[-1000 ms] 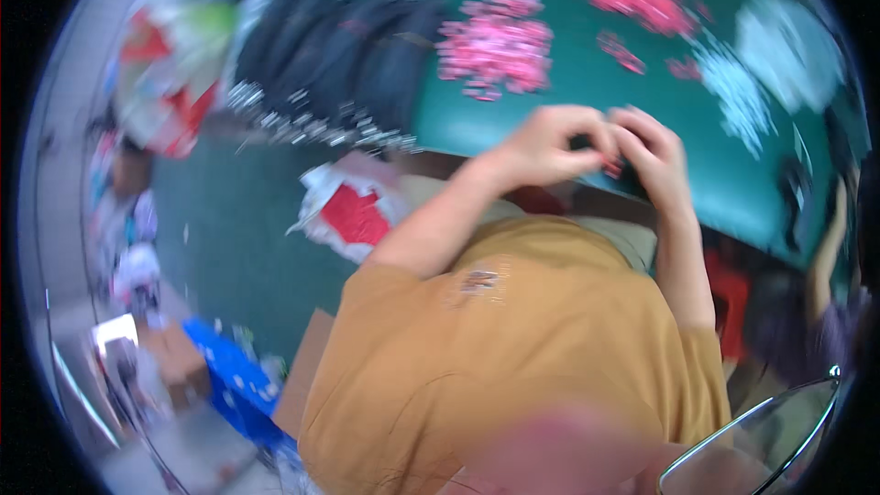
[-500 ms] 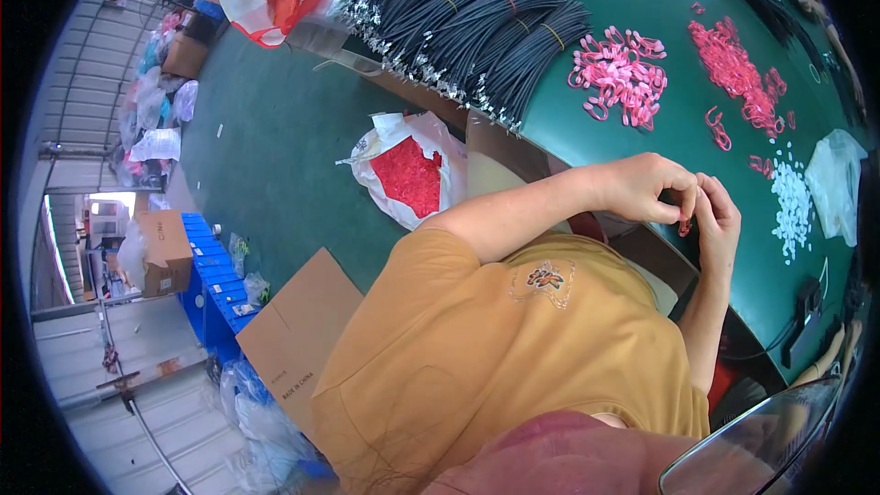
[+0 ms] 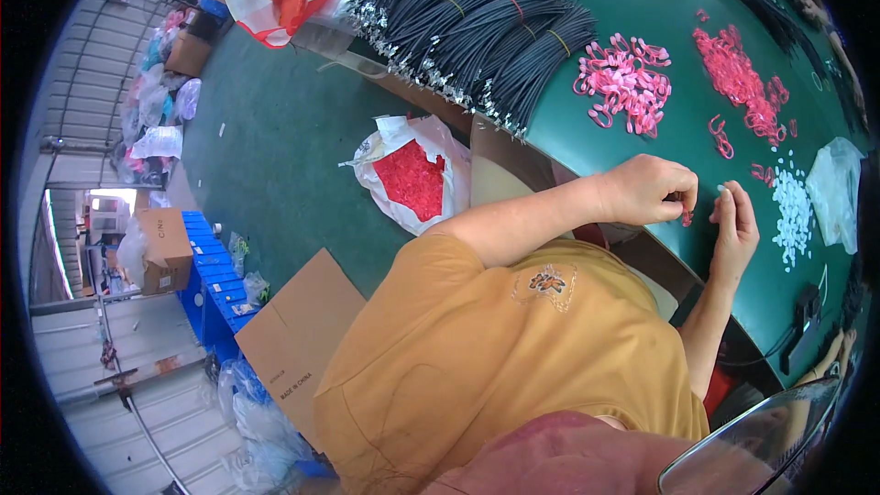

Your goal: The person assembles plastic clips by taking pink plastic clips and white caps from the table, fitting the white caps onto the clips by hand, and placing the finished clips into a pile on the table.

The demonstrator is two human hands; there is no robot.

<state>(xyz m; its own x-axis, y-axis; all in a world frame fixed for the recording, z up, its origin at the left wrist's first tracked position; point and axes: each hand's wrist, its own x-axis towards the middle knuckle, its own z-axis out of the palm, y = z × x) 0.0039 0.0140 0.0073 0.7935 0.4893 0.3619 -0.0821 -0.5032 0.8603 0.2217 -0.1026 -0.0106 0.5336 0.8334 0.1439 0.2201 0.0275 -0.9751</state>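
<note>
My left hand [image 3: 649,191] is closed above the green table's near edge, pinching a small red plastic clip [image 3: 687,217] that hangs below its fingertips. My right hand [image 3: 736,231] is just to the right, apart from it, with thumb and fingers drawn together. Something small and pale shows at its fingertips, too small to name. Nearest to this hand lie scattered small white pieces [image 3: 792,211] and a few loose red clips [image 3: 763,173]. Farther off are a heap of red clips [image 3: 741,73] and a heap of pink clips with paler parts [image 3: 625,82].
Bundles of black cords [image 3: 467,23] with metal ends lie at the table's far left. A clear plastic bag [image 3: 834,192] and a black device with a cable [image 3: 807,312] lie at the right. On the floor stand an open white sack [image 3: 371,188] of red pieces and a cardboard box [image 3: 298,335].
My right hand has drawn away to the right from my left hand, which keeps the red clip. The hands were together at the clip before.
</note>
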